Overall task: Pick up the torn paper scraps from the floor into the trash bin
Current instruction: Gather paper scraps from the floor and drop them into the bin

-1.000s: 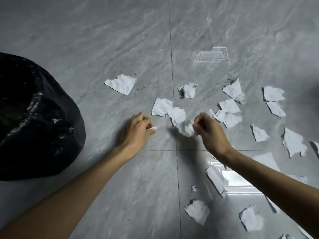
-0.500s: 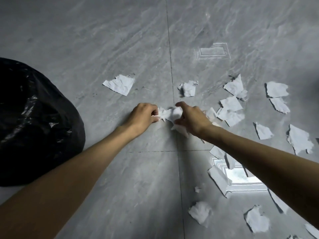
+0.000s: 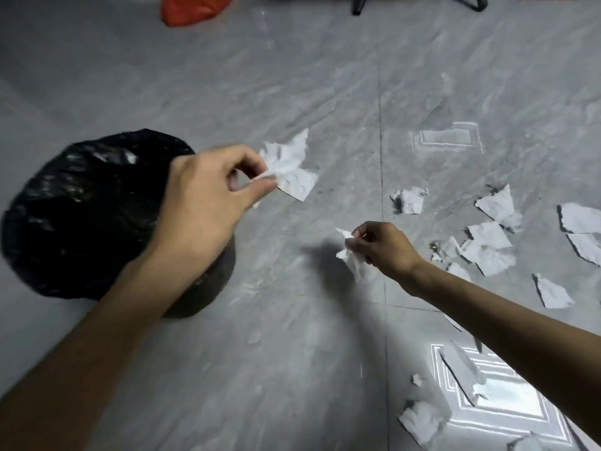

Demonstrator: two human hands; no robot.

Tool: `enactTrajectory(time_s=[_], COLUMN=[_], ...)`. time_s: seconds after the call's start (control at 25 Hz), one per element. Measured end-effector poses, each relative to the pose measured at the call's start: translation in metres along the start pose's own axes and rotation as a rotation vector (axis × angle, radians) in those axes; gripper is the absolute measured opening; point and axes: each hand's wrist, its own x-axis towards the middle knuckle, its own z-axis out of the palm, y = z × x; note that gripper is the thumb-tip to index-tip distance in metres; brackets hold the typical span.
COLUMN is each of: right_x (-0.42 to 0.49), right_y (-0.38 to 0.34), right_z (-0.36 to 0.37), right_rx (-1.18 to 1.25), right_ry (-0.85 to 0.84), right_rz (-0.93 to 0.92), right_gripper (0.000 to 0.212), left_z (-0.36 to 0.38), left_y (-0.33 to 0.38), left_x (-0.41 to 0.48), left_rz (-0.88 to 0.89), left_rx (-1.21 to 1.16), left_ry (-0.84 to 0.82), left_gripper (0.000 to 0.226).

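Note:
My left hand (image 3: pixel 208 196) is raised off the floor beside the trash bin lined with a black bag (image 3: pixel 84 216), pinching white paper scraps (image 3: pixel 289 170) between thumb and fingers. The scraps hang just right of the bin's rim. Lower and to the right, my right hand (image 3: pixel 383 249) is closed on a small crumpled paper scrap (image 3: pixel 349 252) above the grey floor. Several torn scraps (image 3: pixel 487 242) lie scattered on the floor at the right, with one crumpled scrap (image 3: pixel 409 200) near the tile joint.
More scraps (image 3: pixel 422 421) lie at the lower right near bright light reflections on the tiles. A red-orange bag (image 3: pixel 195 8) and dark chair legs (image 3: pixel 361 3) sit at the far edge of the grey tiled floor (image 3: pixel 292 353).
Both hands have lifted off the floor with scraps in them. The left hand has moved up and left toward the bin; the view has tilted up.

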Motion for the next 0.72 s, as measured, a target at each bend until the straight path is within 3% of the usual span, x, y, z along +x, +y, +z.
enactTrajectory(time_s=[0.16, 0.4, 0.48, 0.6, 0.72], right_x=[-0.009, -0.024, -0.026, -0.025, -0.015], right_y=[-0.078, -0.19, -0.219, -0.243, -0.235], right_z=[0.028, 0.069, 0.089, 0.114, 0.113], right_rx=[0.24, 0.451, 0.471, 0.211, -0.025], right_ry=[-0.079, -0.069, -0.091, -0.267, -0.4], right_rz=[-0.08, -0.44, -0.551, -0.556, -0.426], right_gripper=[0.01, 0.012, 0.014, 0.018, 0.042], left_z=[-0.065, -0.08, -0.084, -0.089, -0.091], left_y=[-0.041, -0.126, -0.134, -0.131, -0.113], left_x=[0.004, -0.018, -0.025, -0.029, -0.027], left_rz=[-0.088, -0.451, -0.494, -0.499, -0.492], left_rx=[0.116, 0.28, 0.269, 0.212, 0.176], left_ry=[0.126, -0.159, -0.151, 0.051, 0.201], left_gripper=[0.016, 0.016, 0.017, 0.017, 0.022])
